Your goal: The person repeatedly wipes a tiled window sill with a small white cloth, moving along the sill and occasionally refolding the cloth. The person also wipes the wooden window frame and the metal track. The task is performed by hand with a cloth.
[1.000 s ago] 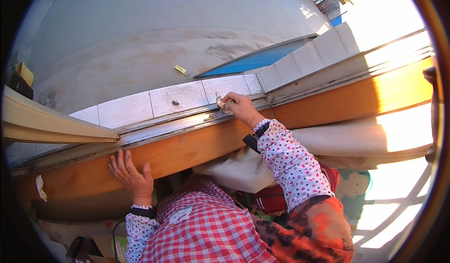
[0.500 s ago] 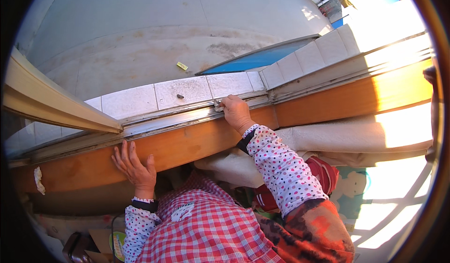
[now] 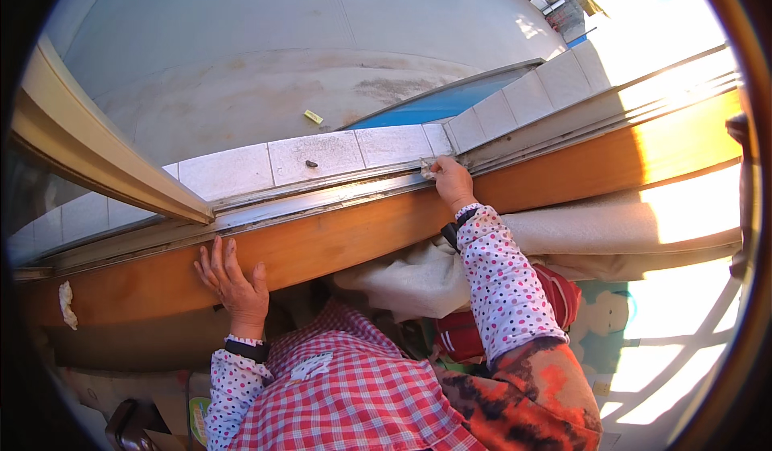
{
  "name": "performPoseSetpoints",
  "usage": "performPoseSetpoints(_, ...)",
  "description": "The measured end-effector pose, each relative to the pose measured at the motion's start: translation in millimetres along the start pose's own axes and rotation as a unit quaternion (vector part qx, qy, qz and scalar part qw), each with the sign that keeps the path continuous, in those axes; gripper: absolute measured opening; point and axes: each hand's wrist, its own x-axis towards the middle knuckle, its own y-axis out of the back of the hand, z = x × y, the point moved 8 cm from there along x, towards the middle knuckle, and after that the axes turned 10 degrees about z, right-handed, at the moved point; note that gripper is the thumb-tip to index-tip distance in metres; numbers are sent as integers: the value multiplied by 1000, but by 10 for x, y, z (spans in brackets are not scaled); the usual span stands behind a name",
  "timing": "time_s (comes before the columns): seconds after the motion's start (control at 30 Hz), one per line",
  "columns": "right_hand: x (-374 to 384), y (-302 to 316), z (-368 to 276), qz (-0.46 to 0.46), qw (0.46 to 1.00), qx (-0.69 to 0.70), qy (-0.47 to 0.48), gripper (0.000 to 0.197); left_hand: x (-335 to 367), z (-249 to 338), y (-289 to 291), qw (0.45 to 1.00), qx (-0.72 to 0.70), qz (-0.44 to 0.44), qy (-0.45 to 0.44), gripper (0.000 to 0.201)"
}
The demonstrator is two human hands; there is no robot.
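**Right hand presses a rag into the window track, left hand flat on the wooden sill**

The right hand (image 3: 453, 182) is closed around a small pale rag (image 3: 426, 168), bunched in the fingers and pressed against the metal window track (image 3: 322, 198). The rag sits at the far edge of the hand, where the track meets the row of pale tiles (image 3: 314, 155) on the outer ledge. The sleeve on this arm is white with small dots, and a dark band shows at the wrist.

The left hand (image 3: 232, 280) is well apart, to the left and nearer. It lies open with fingers spread, palm flat against the front face of the orange-brown wooden sill (image 3: 563, 170), and holds nothing. A dark band circles that wrist too.

A small dark fleck (image 3: 311, 163) lies on one tile, left of the right hand. Farther out, on the grey stained roof surface (image 3: 265, 73), lies a small yellow scrap (image 3: 313, 116). A cream window frame (image 3: 96, 157) slants in from the far left. At the left end of the sill hangs a whitish lump (image 3: 66, 305); what it is I cannot tell. Below the sill, near the person's red checked shirt, are pale bunched cloth (image 3: 402, 278) and a red item (image 3: 555, 290).
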Motion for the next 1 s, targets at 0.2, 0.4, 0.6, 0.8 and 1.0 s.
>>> performPoseSetpoints(0.2,-163,-348,-538,27,993,-21,111,10,19,9,7,1000,-14,5,-1,62)
performPoseSetpoints(0.4,-589,-499,-1915,-22,964,86,251,5,14,-10,58,998,-49,28,11,59)
performPoseSetpoints(0.6,-891,-766,-3065,-37,934,139,328,6,-10,-79,125,992,-112,55,31,63)
performPoseSetpoints(0.8,-1129,-1022,-3871,-24,907,197,371,4,-43,-145,142,984,-162,67,44,69)
performPoseSetpoints(1.0,-886,-1211,-3757,-213,907,322,168,10,-48,-188,188,974,-211,72,43,72)
